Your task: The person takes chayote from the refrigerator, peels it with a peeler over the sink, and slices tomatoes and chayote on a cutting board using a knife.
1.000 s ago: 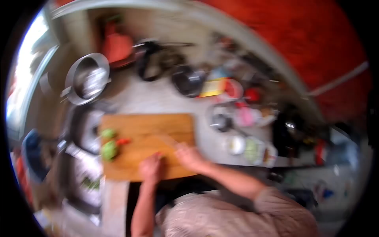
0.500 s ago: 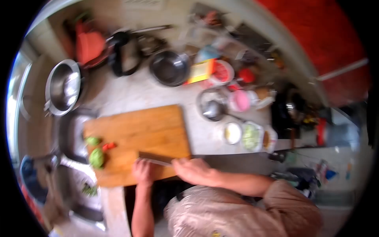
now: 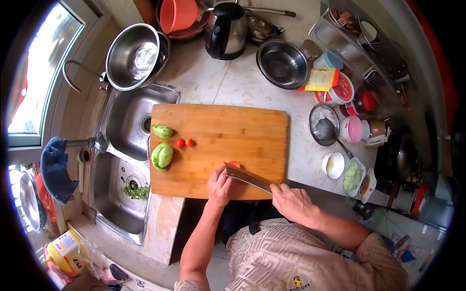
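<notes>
My right hand (image 3: 292, 201) is closed round the handle of a cleaver (image 3: 250, 178), whose blade slants up and left over the near edge of the wooden cutting board (image 3: 213, 121). At the blade's far end, my left hand (image 3: 220, 186) has its fingers bunched against the board; what they hold, if anything, is hidden. A red piece (image 3: 235, 164), perhaps tomato, shows just beyond the blade and is partly covered by it. On the board's left lie two small red tomatoes (image 3: 180, 143) and two pale green peeled vegetables (image 3: 162, 156).
A double sink (image 3: 121, 169) with green scraps (image 3: 136, 190) adjoins the board's left side. Steel bowls (image 3: 283, 64) and a kettle (image 3: 226, 31) stand behind. At right are a bowl with a ladle (image 3: 325, 131), small dishes (image 3: 353, 175) and a stove (image 3: 403, 155).
The view has swung, so the board and hands appear farther right, and the blur has cleared. The red piece beyond the blade now shows. Both hands remain at the cleaver.
</notes>
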Motion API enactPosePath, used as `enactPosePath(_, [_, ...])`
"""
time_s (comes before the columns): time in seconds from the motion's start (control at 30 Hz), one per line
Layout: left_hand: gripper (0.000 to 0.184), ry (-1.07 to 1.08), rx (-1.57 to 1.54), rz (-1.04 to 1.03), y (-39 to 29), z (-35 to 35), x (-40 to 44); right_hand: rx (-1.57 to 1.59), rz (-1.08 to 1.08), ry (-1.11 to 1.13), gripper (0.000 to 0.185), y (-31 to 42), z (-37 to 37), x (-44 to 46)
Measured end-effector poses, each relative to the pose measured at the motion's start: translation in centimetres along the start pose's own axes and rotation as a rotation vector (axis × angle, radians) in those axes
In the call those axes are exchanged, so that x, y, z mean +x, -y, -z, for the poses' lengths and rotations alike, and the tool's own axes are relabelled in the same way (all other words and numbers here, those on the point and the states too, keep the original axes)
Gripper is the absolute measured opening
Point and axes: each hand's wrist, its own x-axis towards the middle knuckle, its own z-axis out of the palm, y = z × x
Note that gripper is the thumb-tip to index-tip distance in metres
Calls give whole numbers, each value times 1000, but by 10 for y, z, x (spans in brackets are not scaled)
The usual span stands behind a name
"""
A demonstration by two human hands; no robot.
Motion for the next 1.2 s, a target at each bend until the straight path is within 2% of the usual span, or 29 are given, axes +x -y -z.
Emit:
enactPosePath(0.2, [33, -12, 22, 10, 1, -4, -3, 44, -4, -14, 26, -8, -26, 31])
enactPosePath(0.33, [31, -45, 25, -9, -5, 2, 5, 155, 15, -51, 17, -18, -26, 43])
enactPosePath(0.43, [30, -62, 35, -16, -4, 0, 5, 123, 0, -53, 16, -12, -11, 28])
enactPosePath(0.53, [30, -18, 27, -6, -3, 5, 1, 57, 8, 67, 17, -4, 8, 17])
enactPosePath(0.63, [29, -7, 4, 2, 0, 2, -2, 21, 36, 92, 19, -7, 10, 10])
enactPosePath(0.83, [27, -32, 2, 48, 0, -3, -3, 52, 17, 86, 21, -12, -17, 32])
enactPosePath(0.97, [30, -77, -18, 80, -6, -3, -1, 173, 16, 81, 16, -28, -25, 49])
enactPosePath(1.0, [30, -64, -4, 75, -7, -1, 0, 281, 30, 17, 14, -36, -29, 52])
enactPosePath(1.1, [26, -31, 45, 49, -8, 3, 3, 319, -15, 62, 13, -33, -13, 52])
enactPosePath(1.2, [24, 4, 85, 13, -4, 1, 2, 183, 13, 92, 16, -20, 9, 40])
